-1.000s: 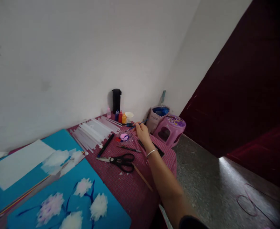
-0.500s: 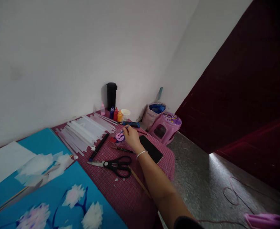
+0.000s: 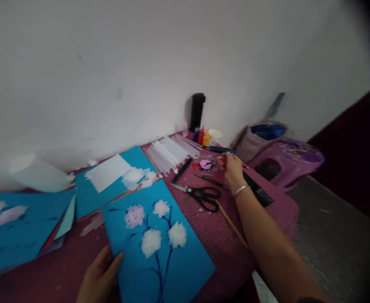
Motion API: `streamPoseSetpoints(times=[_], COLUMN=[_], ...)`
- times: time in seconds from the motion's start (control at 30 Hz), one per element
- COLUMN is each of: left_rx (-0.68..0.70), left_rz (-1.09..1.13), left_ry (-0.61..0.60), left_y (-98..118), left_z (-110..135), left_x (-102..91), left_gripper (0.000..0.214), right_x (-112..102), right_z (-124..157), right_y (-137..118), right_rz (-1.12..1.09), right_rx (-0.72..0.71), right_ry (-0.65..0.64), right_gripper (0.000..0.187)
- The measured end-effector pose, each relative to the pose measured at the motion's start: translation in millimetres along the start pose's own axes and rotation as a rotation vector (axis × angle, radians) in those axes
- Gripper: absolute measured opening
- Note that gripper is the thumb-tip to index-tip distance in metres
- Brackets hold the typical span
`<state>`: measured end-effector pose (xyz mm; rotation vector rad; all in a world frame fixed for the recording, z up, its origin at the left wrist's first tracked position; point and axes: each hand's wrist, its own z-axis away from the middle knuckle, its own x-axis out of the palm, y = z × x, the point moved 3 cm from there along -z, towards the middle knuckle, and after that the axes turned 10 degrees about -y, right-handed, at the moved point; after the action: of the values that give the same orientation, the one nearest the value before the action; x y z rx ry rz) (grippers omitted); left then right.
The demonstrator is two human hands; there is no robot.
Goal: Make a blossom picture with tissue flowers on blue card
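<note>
My right hand (image 3: 233, 169) is closed around a thin blue paintbrush (image 3: 216, 156), whose tip points left near a small palette of pink, purple and red paint (image 3: 205, 164). At the lower left, my left hand (image 3: 100, 275) pinches the left edge of a blue board (image 3: 185, 277), thumb on top. White tissue-like flowers on dark blue painted stems cover that board; one flower (image 3: 134, 216) carries purple dabs. Black-handled scissors (image 3: 200, 194), a dark brush (image 3: 212, 181) and a black pen (image 3: 182, 170) lie between the board and my right hand.
Translucent white strips (image 3: 169, 152) lie near the wall, beside paint bottles (image 3: 201, 135), a white cup (image 3: 215, 134) and a black flask (image 3: 197, 111). A phone (image 3: 259, 191) lies under my right forearm. Another flowered blue board (image 3: 21, 235) is at left; a pink stool (image 3: 279, 168) stands right.
The view has swung left, bringing my left hand on the blue board into sight. My right hand has drawn the brush up and right, away from the paint.
</note>
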<state>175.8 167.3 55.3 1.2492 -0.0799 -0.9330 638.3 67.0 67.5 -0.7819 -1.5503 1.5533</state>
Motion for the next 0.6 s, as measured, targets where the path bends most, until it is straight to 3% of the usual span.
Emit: streamPoseSetpoints(times=[0.1,0.23,0.43,0.6], left_rx=[-0.025,-0.014,0.016,0.022], left_rz=[0.179,0.228,0.288,0.312], left_ry=[-0.010,0.045,0.049,0.050], left_y=[-10.6,-14.0,-21.1,-25.3], left_z=[7.8,6.5,5.4,0.8], left_x=[-2.2,2.6,5.2,5.4], left_gripper=[0.052,0.051,0.053,0.055], right_x=[11.1,50.5,124.5,157.4], right_z=[9.3,52.8,147.6,178.6], right_y=[2.2,-11.4,-22.7,-9.7], right_rz=[-0.154,-0.243,-0.180,-0.070], right_rx=[0.076,0.058,-0.058,-0.140], right_ry=[-0.128,-0.347,-0.702,-0.802], right_gripper=[0.023,0.029,0.029,0.031])
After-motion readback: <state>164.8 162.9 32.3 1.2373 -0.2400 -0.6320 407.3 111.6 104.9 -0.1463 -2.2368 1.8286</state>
